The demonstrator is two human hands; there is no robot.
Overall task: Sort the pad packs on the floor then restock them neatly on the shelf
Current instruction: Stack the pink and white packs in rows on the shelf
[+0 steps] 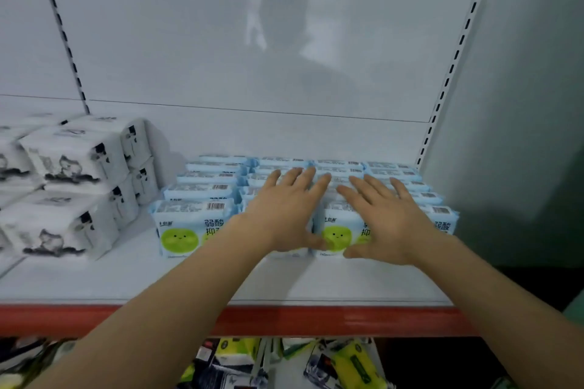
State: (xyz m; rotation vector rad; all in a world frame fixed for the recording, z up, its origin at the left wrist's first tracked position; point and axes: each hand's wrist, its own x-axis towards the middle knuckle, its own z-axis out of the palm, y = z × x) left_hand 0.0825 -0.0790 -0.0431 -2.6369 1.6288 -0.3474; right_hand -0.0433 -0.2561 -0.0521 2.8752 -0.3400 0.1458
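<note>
Both hands lay flat on the blue packs (202, 196) on the shelf (94, 278), fingers straight and spread, gripping nothing. The left hand (281, 211) rested on the second column from the left; the right hand (384, 221) covered the third and reached toward the fourth. The packs stood upright in four columns, each running front to back, so their rows stretched away from the palms toward the back panel. The thumbs hung over the front faces, which suggested pressing or squaring the rows rather than lifting. The left hand sat nearer the open shelf beside the white packs (69, 167), stacked two high well to the left. The hands hid the middle front packs. Below the red edge (284, 320), more packs (354, 360) lay blurred and cut off; their kinds were unclear.
</note>
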